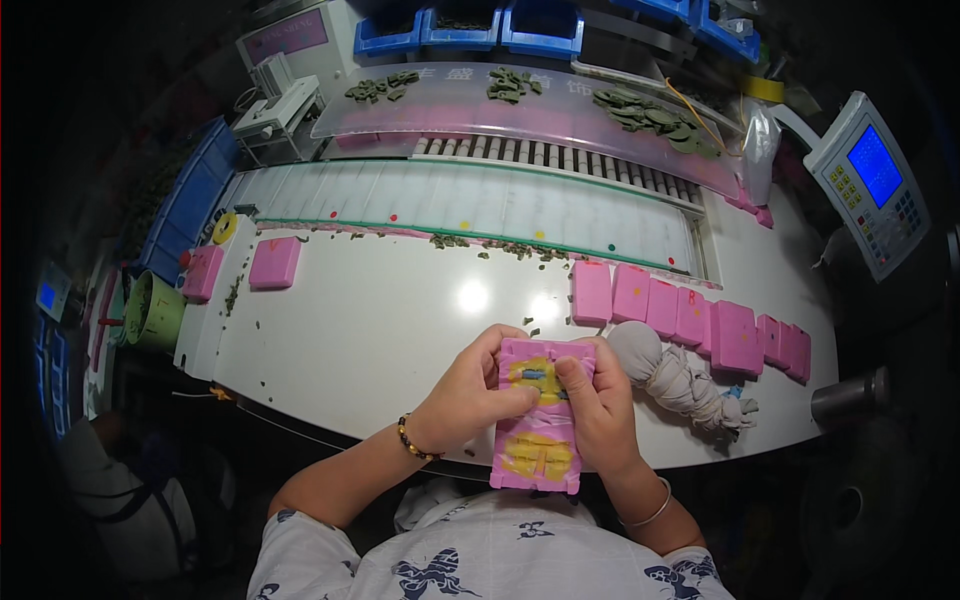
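Steadying a pink block (536, 421) between them, both hands are partly closed on its sides. The left hand (462, 396) has its fingers curled about the left edge, its thumb on the upper of two yellow patches; the right hand (606, 408) grips the right edge, thumb down near the same patch, where small bluish pieces show. The block is upright in the view, over the front edge of the desk (340, 365), close to the person's shirt (480, 555).

Just right of the right hand lies a pale cloth bundle (690, 385) with a rounded end. Behind it, a row of pink blocks (690, 316) runs toward the right. Another pink block (274, 263) sits well apart at the left. Green scraps (520, 248) lie along the far side, before a long white panel (430, 203), and a keypad with a blue screen (876, 165) stands at the right.
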The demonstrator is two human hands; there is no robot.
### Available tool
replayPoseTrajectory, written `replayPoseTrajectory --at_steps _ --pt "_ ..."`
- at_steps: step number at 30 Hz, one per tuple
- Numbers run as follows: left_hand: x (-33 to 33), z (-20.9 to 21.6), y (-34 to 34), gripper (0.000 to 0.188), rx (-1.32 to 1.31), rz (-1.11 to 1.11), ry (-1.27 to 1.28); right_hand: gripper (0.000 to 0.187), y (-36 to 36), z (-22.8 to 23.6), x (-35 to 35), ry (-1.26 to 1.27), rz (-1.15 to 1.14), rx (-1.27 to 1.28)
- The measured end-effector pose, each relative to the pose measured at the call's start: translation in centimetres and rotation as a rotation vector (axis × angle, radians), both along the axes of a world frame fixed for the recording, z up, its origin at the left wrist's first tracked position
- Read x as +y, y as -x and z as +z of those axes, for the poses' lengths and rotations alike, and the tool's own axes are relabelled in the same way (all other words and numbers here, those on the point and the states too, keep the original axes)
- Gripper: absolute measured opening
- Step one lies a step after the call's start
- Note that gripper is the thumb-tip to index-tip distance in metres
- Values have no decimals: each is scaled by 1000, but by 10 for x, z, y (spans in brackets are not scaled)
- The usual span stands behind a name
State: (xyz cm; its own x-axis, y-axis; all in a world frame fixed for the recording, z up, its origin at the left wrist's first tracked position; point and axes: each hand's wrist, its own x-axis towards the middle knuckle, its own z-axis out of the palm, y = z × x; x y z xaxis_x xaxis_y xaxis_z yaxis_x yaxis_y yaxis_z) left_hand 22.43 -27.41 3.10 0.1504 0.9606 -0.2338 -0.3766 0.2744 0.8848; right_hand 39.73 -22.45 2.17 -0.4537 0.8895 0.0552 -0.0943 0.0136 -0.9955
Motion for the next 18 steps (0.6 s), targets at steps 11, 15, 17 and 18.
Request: replayPoseTrajectory --at_steps 11,15,17,18 --pt "1 -8 5 29 -75 18 -15 21 -1 1 1 69 16 60" --pt "-1 -9 3 24 -104 145 -92 25 -6 6 2 263 73 177" --pt "0 -11 4 23 -131 170 -113 28 -9 10 3 334 104 237" --pt "0 -13 5 22 -108 162 -145 30 -12 8 3 292 131 214"
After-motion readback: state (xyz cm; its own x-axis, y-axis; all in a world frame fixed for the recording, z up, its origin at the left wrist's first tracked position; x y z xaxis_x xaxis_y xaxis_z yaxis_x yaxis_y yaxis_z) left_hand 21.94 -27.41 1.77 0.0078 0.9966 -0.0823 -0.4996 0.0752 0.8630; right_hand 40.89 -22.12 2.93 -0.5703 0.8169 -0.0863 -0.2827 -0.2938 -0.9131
